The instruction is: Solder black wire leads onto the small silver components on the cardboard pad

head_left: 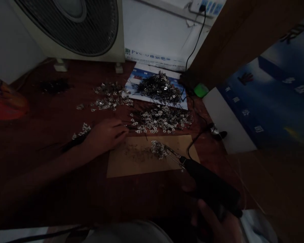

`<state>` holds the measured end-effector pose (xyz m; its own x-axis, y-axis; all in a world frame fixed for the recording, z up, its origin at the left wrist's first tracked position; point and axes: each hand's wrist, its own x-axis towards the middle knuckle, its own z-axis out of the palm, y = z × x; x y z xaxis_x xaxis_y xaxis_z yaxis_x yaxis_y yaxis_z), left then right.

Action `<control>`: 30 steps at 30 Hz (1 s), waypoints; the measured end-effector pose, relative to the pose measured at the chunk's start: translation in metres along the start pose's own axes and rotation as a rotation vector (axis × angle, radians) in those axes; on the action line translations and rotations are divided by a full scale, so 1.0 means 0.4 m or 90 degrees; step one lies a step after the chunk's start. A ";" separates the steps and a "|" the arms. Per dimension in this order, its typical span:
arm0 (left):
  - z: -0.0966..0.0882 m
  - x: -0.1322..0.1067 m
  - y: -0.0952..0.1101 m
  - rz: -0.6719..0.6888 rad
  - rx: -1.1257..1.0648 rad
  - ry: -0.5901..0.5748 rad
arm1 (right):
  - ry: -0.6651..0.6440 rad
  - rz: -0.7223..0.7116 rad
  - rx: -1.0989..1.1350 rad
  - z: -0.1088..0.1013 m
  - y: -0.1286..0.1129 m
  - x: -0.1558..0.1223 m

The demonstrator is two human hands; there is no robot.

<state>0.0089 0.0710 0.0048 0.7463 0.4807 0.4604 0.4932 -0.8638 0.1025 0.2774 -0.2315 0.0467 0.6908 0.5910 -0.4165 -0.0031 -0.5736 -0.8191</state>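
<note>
My right hand (215, 216) is wrapped around a black soldering gun (210, 179). Its metal tip points left, right at a small cluster of shiny metal pieces (159, 149) on a tan board (131, 165). My left hand (106, 135) reaches in from the left, its fingertips pinched at the left edge of a heap of small metal pieces with thin dark wires (159, 119); what lies between them is too dark to make out. Beneath my left wrist is a bundle of black wires with metal ends (81, 133).
Behind lies another wired heap (162, 86) on a printed sheet (131, 84), with loose metal pieces (111, 98) to its left. A dark pile (55, 86), a fan unit (91, 30) and an orange-red object (7, 101) are leftward. A green item (201, 90) and a black cable (196, 141) lie right.
</note>
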 end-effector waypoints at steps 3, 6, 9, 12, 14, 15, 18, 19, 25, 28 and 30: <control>0.009 0.057 0.005 -0.029 -0.005 -0.063 | -0.002 -0.013 0.024 -0.006 -0.001 -0.002; 0.038 0.085 0.075 0.024 -0.100 -0.136 | -0.005 -0.012 0.033 -0.015 0.004 -0.004; 0.080 0.092 0.152 0.062 -0.143 -0.181 | -0.003 -0.005 0.029 -0.025 0.010 -0.005; 0.106 0.094 0.181 0.063 -0.156 -0.189 | 0.003 -0.001 0.025 -0.032 0.012 -0.007; 0.104 0.091 0.172 0.055 -0.163 -0.188 | 0.006 0.000 0.023 -0.033 0.011 -0.008; 0.099 0.086 0.162 0.050 -0.165 -0.186 | 0.009 0.000 0.021 -0.032 0.010 -0.008; 0.075 0.059 0.131 0.032 -0.166 -0.170 | 0.012 -0.003 0.024 -0.026 0.007 -0.007; 0.068 0.046 0.123 0.029 -0.161 -0.158 | 0.012 -0.004 0.027 -0.023 0.006 -0.006; 0.056 -0.020 0.113 0.034 -0.113 -0.094 | 0.003 0.008 0.003 -0.001 0.010 0.008; 0.058 -0.030 0.113 0.041 -0.074 -0.060 | -0.003 0.014 -0.011 0.007 0.011 0.012; 0.057 -0.034 0.110 0.043 -0.073 -0.055 | -0.007 0.012 -0.014 0.012 0.008 0.011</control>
<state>0.0305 0.0300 -0.0171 0.8141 0.4279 0.3926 0.3903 -0.9038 0.1756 0.2769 -0.2278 0.0403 0.6831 0.5860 -0.4358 0.0006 -0.5972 -0.8021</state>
